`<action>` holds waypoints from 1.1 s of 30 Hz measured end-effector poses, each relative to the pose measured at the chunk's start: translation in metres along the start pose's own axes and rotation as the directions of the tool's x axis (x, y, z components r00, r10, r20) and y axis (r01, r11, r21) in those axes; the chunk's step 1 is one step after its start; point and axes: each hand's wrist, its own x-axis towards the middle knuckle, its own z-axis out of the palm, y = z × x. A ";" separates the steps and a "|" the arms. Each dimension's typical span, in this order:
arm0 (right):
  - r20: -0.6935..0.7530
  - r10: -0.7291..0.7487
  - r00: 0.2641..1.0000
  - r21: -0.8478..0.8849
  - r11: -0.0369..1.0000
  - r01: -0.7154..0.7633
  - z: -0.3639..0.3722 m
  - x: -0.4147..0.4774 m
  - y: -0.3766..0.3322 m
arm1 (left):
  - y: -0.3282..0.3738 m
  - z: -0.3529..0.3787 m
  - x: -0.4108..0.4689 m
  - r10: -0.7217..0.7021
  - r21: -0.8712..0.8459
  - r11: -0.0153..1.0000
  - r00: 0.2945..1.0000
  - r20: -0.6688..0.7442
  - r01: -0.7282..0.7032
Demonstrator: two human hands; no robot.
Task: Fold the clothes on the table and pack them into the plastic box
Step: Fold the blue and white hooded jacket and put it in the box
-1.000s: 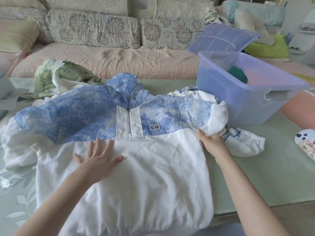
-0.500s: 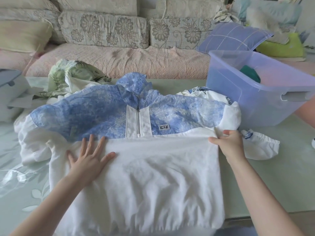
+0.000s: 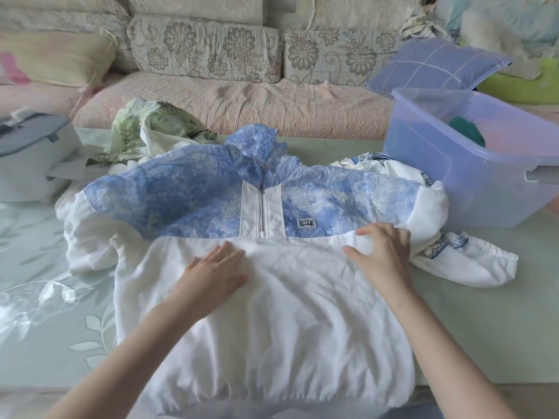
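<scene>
On the table, far left: a grey case [image 3: 33, 158] sits apart from the clothes.
Behind the left shoulder: a leaf-print piece [image 3: 151, 125] lies crumpled against the jacket, not yet folded.
Left sleeve: the left sleeve [image 3: 87, 246] is bunched beside the body, well left of our left hand.
Left hand: our left hand [image 3: 211, 273] lies flat on the white chest panel, fingers straight and close together, pressing and gripping nothing.
Jacket: the white-and-blue jacket [image 3: 287, 343] lies face up in the middle, its long axis running away from us, collar far, hem at the near edge of the table [image 3: 484, 328].
Right hand: our right hand [image 3: 384, 252] rests on the cloth by the right armhole, fingers spread and loose, clamped on nothing.
Right sleeve: the right sleeve [image 3: 465, 264] trails out just right of that hand (the nearer one for it), so we judge folding it inward comes next.
Plastic box: the plastic box [image 3: 453, 182] stands far right, past the sleeve, with something green inside; a white garment [image 3: 369, 164] is wedged between it and the jacket's shoulder.
Room: bare table right of the hem leaves space to swing the sleeve; the box wall is near on that side.
</scene>
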 end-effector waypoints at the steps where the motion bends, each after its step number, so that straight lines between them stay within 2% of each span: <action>1: 0.071 -0.016 0.997 -0.031 0.999 0.018 0.003 -0.002 -0.001 | -0.002 -0.004 -0.001 -0.040 -0.050 0.998 0.999 -0.037 0.038; 4: 0.294 -0.003 0.956 -0.112 0.993 0.038 0.008 -0.012 0.003 | -0.011 -0.020 -0.014 -0.147 -0.237 0.967 0.964 -0.220 0.093; 6: 0.354 -0.004 0.935 -0.129 0.990 0.053 0.009 -0.015 0.007 | -0.020 -0.029 -0.031 -0.231 -0.307 0.943 0.913 -0.335 0.126; 8: 0.371 -0.001 0.929 -0.087 0.996 0.036 0.003 -0.020 0.006 | -0.032 -0.032 -0.052 -0.322 -0.377 0.911 0.861 -0.393 0.168; 11: 0.351 0.015 0.936 0.008 1.000 -0.019 -0.004 -0.033 0.002 | -0.050 -0.027 -0.084 -0.473 -0.447 0.844 0.803 -0.362 0.296; 15: 0.366 -0.038 0.930 0.105 0.994 0.000 -0.014 -0.064 -0.001 | -0.058 -0.009 -0.119 -0.608 -0.478 0.743 0.772 -0.187 0.470; 18: 0.386 -0.055 0.921 0.098 0.995 0.018 -0.021 -0.088 0.001 | -0.052 -0.003 -0.136 -0.626 -0.513 0.715 0.761 -0.171 0.474; 20: 0.350 -0.024 0.936 0.118 0.993 -0.018 -0.028 -0.101 0.004 | -0.044 -0.008 -0.142 -0.634 -0.558 0.683 0.762 -0.132 0.472; 23: 0.264 0.136 0.955 0.107 0.980 -0.169 -0.038 -0.113 0.013 | -0.035 -0.012 -0.149 -0.642 -0.667 0.551 0.765 0.045 0.502; 25: 0.222 0.254 0.941 0.010 0.965 -0.263 -0.042 -0.116 0.019 | -0.035 -0.011 -0.154 -0.585 -0.688 0.540 0.804 0.108 0.485; 28: 0.215 0.316 0.924 -0.186 0.942 -0.279 -0.046 -0.116 0.023 | -0.030 -0.014 -0.157 -0.504 -0.738 0.541 0.858 0.098 0.402; 30: 0.245 0.357 0.901 -0.206 0.928 -0.311 -0.049 -0.115 0.022 | -0.029 -0.018 -0.159 -0.481 -0.795 0.519 0.876 0.033 0.315; 33: 0.309 0.375 0.874 -0.197 0.924 -0.326 -0.052 -0.115 0.020 | -0.027 -0.022 -0.164 -0.440 -0.887 0.413 0.898 0.004 0.206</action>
